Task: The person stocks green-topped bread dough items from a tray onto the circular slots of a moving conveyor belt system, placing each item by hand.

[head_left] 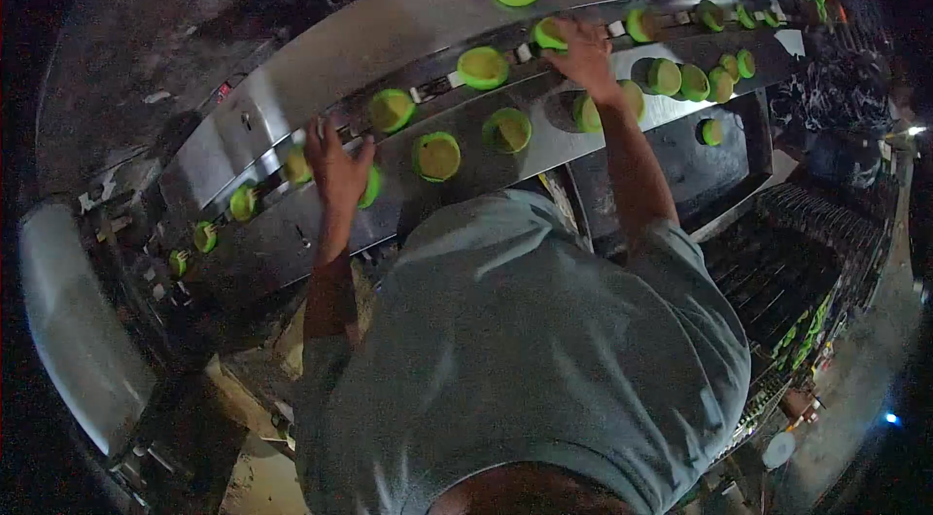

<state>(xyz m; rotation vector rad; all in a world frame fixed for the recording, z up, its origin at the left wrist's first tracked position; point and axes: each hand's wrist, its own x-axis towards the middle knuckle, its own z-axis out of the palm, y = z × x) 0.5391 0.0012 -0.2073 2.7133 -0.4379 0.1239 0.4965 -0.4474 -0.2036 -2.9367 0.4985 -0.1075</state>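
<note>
Round green cup-shaped pieces with brownish-green faces lie along a curved metal counter. My left hand (340,170) is held over the left part of the conveyor strip, thumb and fingers apart. Beside its fingers is one green piece (297,165); another green piece (371,187) is partly hidden behind the wrist. My right hand (586,60) reaches farther up the strip, its thumb and fingers around the edge of a green piece (548,33). Between my hands, more pieces sit on the strip, including a green piece (483,68) and a green piece (392,111).
The conveyor strip (437,87) has pale blocks between the pieces. On the near ledge stand more pieces, including a green piece (436,156) and a green piece (506,130). A dark tray (622,194) with one green piece (710,132) is at right. Machinery (777,253) stands beyond it.
</note>
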